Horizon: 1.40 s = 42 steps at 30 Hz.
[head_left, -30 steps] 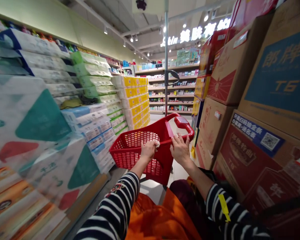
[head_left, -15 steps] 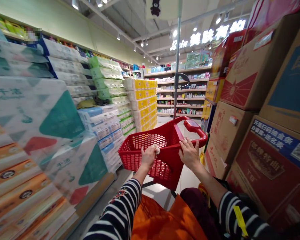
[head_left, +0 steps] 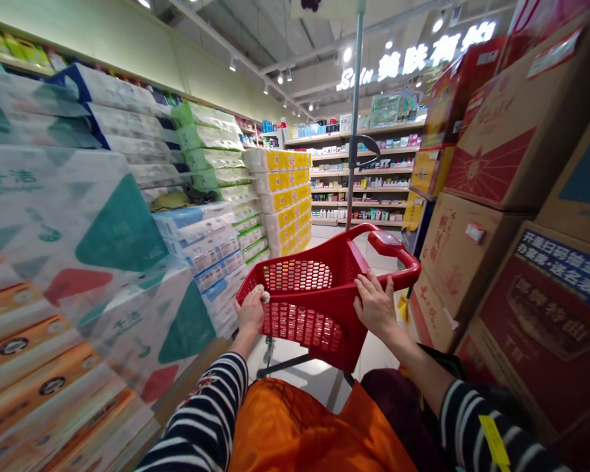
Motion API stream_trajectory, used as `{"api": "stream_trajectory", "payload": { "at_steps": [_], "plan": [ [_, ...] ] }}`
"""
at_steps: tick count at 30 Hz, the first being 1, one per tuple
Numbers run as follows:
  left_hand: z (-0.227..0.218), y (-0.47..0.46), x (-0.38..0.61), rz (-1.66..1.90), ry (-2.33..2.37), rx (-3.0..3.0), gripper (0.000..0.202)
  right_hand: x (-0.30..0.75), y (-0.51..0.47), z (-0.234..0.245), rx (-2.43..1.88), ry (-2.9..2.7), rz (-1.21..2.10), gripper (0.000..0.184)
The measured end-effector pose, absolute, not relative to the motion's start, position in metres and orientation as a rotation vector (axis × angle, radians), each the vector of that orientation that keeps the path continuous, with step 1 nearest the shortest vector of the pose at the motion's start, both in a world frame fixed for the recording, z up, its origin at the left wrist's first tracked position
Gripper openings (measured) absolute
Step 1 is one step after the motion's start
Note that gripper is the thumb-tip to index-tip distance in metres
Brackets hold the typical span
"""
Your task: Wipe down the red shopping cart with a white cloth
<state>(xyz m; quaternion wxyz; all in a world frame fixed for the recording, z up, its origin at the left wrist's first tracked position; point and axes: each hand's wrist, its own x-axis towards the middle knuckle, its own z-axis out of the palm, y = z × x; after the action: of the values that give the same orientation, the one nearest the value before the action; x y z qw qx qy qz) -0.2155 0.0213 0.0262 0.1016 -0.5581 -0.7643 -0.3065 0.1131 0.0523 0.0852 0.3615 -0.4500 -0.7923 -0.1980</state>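
A red plastic shopping cart [head_left: 295, 278] with a perforated basket stands side-on in front of me. My left hand [head_left: 252, 312] is closed around a small crumpled white cloth [head_left: 261, 294] at the left corner of the basket's near rim. Farther right, my right hand [head_left: 377, 307] grips the near rim beside the cart's handle, its fingers bent over the top edge. Part of the cloth is hidden inside the left fist.
Packs of tissue paper [head_left: 122, 314] are piled along the left, with yellow-ended packs [head_left: 288, 200] farther on. Cardboard cartons [head_left: 457, 252] are stacked close on the right. A metal pole [head_left: 354, 118] rises behind the cart, and stocked shelves [head_left: 373, 157] stand beyond.
My left hand has slid left along the near rim with the cloth, from the middle to the left corner. The right hand keeps its place on the cart, while the view shifts slightly.
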Motion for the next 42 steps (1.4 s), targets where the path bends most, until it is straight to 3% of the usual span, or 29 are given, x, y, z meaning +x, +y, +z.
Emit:
{"api": "stream_trajectory", "payload": {
  "at_steps": [9,18,28,33,36,42],
  "plan": [
    [0.056,0.054,-0.061,-0.916,-1.844,-2.225,0.039,0.099,0.039,0.082,-1.062,-2.080,-0.434,0.041],
    [0.057,0.039,-0.121,-0.902,-2.183,-1.981,0.038,0.117,0.040,0.083,-1.150,-2.014,-0.369,0.044],
    [0.094,0.062,0.000,-0.970,-1.792,-2.367,0.036,0.120,0.044,0.085,-1.178,-1.989,-0.347,0.046],
    [0.086,0.049,-0.032,-1.050,-2.087,-2.204,0.038,0.123,0.041,0.083,-1.156,-1.989,-0.262,0.050],
    [0.087,0.047,-0.046,-1.276,-2.144,-2.172,0.040,0.110,0.040,0.082,-1.025,-1.995,-0.177,0.050],
    [0.125,0.059,-0.007,-2.369,-1.996,-2.389,0.040,0.077,0.061,0.090,-0.973,-1.724,0.113,0.047]
  ]
}}
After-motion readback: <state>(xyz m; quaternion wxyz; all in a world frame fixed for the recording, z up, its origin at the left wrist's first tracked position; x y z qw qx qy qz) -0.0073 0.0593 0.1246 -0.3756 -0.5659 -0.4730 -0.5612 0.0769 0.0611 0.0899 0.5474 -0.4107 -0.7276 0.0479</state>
